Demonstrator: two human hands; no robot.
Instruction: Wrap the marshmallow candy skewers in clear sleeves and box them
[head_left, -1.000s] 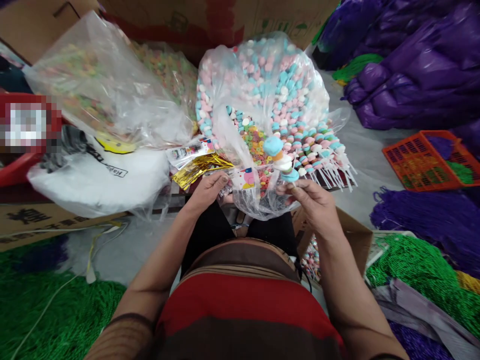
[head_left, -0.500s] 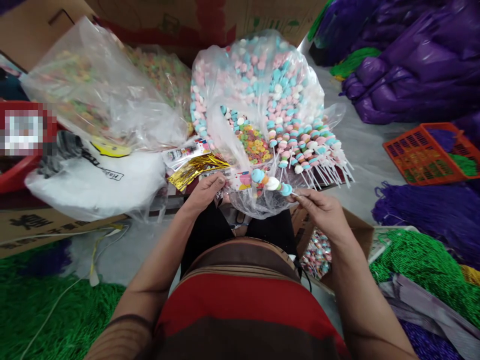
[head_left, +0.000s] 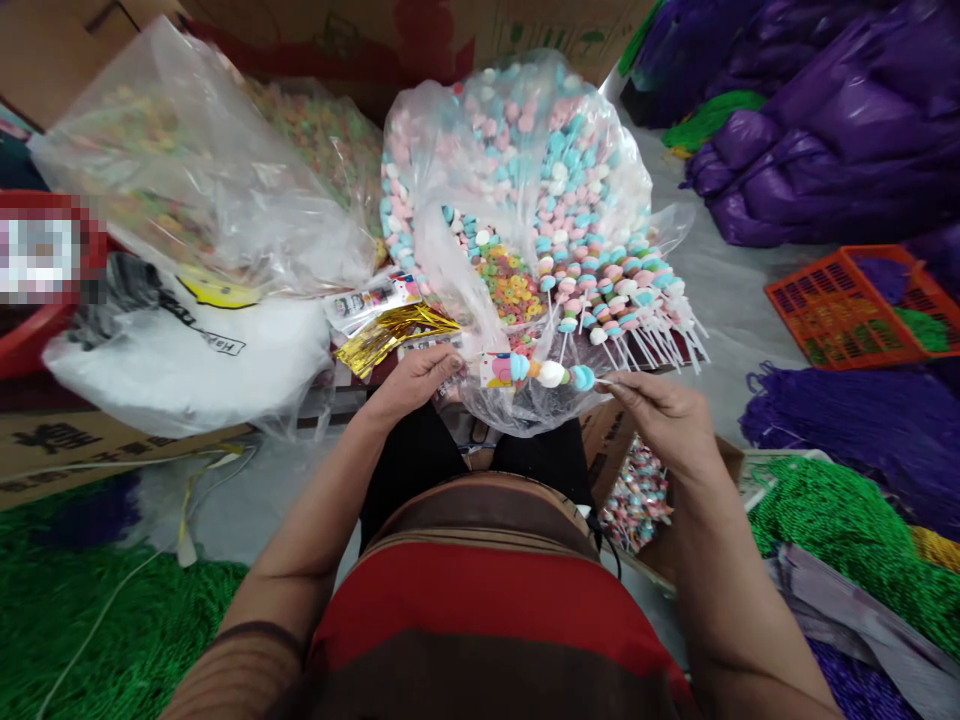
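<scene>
My left hand (head_left: 424, 380) is closed in a pinch on the edge of a small printed plastic wrapper (head_left: 494, 371). A candy skewer (head_left: 551, 374) with blue, orange and white pieces lies nearly level between my hands. Its blue end meets the wrapper; I cannot tell how far inside it sits. My right hand (head_left: 664, 410) pinches the white stick at the other end. Beneath the skewer is a clear plastic bag (head_left: 517, 412). Gold twist ties (head_left: 394, 338) and a stack of printed wrappers (head_left: 375, 298) lie beyond my left hand.
Finished-looking skewers (head_left: 630, 290) lie in a pile at the right, beside a big bag of marshmallows (head_left: 517, 130). Ring candies (head_left: 511, 290) sit in front of it. A box of wrapped candy (head_left: 637, 495) stands low right. An orange crate (head_left: 825, 310) is farther right.
The skewer has turned from a slant to nearly level, and its blue end now meets the wrapper's printed part. My right hand has shifted slightly right, and the left a little too.
</scene>
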